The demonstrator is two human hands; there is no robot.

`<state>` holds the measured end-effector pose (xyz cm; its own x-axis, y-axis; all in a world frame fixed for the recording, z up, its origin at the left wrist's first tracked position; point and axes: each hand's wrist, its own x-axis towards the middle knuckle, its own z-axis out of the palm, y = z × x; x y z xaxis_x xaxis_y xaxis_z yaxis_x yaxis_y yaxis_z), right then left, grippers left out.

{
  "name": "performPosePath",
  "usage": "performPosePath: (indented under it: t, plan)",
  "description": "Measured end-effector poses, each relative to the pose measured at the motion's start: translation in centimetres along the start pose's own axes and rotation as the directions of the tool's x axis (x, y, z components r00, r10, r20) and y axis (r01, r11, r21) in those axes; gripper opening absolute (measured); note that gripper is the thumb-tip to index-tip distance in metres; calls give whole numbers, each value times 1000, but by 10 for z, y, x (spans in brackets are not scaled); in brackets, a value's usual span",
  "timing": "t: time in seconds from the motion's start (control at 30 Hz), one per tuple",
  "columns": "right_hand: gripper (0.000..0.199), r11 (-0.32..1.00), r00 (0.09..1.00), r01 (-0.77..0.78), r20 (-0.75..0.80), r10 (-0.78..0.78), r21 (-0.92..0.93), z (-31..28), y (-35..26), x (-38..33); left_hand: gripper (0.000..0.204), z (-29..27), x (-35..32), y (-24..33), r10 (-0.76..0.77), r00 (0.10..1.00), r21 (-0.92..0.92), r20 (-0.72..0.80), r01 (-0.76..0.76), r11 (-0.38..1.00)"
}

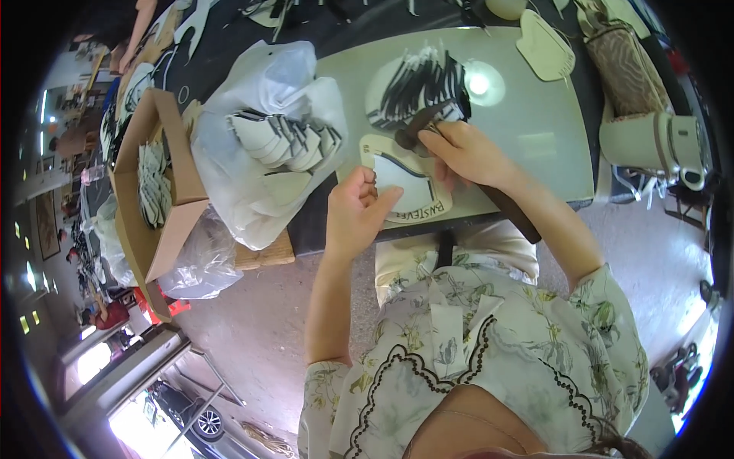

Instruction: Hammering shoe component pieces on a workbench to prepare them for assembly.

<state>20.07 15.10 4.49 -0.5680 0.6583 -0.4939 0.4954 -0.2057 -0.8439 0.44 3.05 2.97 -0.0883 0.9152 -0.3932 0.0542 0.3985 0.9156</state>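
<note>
My right hand [466, 153] is closed round a hammer, its dark head [413, 131] at the fingertips and its brown handle [511, 214] running back under my forearm. Beneath it lies a white cut piece with a black edge [405, 187], flat on a cream template [440, 200] with lettering along its rim. My left hand [358, 208] pinches the left edge of that piece, thumb on top. Just beyond the hammer, a fanned stack of white pieces with black strips [420, 84] rests on the pale, glossy work board [535, 107].
To the left, a white plastic bag [264, 84] carries overlapping white pieces with dark edges [287, 141]. A cardboard box [164, 115] beside it contains more pieces. Another cream template [545, 46] lies at the far right, near a patterned roll [627, 69] and a grey-green container [642, 141].
</note>
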Motion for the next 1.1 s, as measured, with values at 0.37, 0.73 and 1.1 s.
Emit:
performPosePath:
  t: [0.37,0.73,1.1]
  plan:
    - [37,1000,998,6,-57,-8,-25,6,7,-8,24,15,4,-9,192,974,290,-121,-151,945]
    - [31,963,973,203,-70,-218,-179,24,10,-12,24,2,4,-6,187,971,550,-151,-75,832]
    - [35,933,955,249,-93,-281,-261,26,9,-7,22,0,-7,-7,8,994,471,-105,43,881]
